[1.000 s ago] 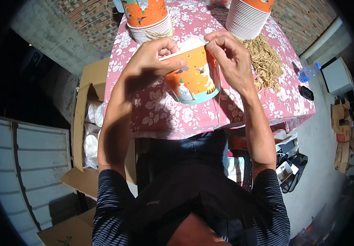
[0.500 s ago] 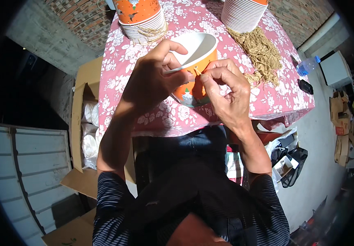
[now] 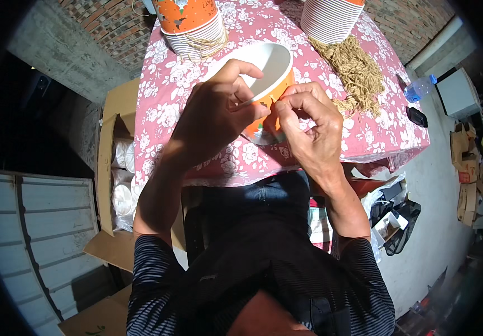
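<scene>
"Close to the near edge of the flowered surface (image 3: 233,159), is that orange tub (image 3: 272,67) upright or leaning?"

"Leaning, I'd say, held between both hands. Its base end lies on the near side and its mouth faces up and away; the long axis runs from the base toward the far side, veering slightly left. Whether the base touches down, I can't tell from where I'm standing."

"And the left hand (image 3: 219,106)?"

"Its grip is hooked over the rim, thumb on the printed outside, fingers curled on the mouth side. My guess is that this steadies the wall and frees the other."

"What about the right hand (image 3: 315,115)?"

"Thumb and forefinger pinched together against the wall, just below the rim, on a pale strand (image 3: 273,99), I think; it's too small to be sure. The tilt probably brings that spot into sight."

"Beyond it?"

"A heap of tan cord (image 3: 359,75), likely placed for easy reach. Farther back, a left stack (image 3: 194,35) and a right stack (image 3: 331,22) of similar tubs, seemingly nested mouth-down to save room."
</scene>
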The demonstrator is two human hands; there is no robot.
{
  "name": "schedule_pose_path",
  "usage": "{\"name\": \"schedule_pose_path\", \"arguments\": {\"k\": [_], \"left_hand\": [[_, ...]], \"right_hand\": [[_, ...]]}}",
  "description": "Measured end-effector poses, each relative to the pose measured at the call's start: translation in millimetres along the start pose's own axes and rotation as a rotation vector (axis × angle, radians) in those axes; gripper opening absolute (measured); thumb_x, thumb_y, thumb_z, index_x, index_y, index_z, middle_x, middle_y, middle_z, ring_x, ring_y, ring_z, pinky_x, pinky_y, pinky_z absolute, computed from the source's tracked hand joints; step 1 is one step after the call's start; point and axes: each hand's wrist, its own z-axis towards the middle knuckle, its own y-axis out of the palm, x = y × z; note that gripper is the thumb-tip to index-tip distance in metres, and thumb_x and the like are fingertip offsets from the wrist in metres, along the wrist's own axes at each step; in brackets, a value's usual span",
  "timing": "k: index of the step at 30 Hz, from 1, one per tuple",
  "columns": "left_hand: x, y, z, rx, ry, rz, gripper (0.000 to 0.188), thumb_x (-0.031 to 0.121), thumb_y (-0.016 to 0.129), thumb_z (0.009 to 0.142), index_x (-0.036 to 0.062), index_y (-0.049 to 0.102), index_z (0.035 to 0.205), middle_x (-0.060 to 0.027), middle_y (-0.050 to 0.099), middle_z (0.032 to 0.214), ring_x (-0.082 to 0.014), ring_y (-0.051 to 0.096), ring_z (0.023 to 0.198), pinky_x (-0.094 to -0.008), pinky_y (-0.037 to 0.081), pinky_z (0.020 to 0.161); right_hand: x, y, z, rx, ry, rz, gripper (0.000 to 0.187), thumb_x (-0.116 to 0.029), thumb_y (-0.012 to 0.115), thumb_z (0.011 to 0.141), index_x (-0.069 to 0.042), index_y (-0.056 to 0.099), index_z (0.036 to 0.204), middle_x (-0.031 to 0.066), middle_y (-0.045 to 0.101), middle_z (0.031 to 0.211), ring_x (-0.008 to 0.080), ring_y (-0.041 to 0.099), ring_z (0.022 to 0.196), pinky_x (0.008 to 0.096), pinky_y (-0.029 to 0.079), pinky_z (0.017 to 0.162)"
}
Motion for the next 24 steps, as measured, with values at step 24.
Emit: {"name": "schedule_pose_path", "arguments": {"k": [24], "left_hand": [[-24.8,21.5,24.8,-0.189,0.233,0.306,0.027,0.016,0.065,0.101,-0.003,0.07,0.119,-0.0243,0.075,0.096,-0.0357,0.075,0.091,-0.0423,0.058,0.083]], "right_hand": [[22.4,-15.5,-34.7,-0.057,0.198,-0.02,0.008,-0.002,0.072,0.095,0.006,0.073,0.092,0.0098,0.067,0.089,0.0121,0.064,0.07,0.0262,0.049,0.06]]}}
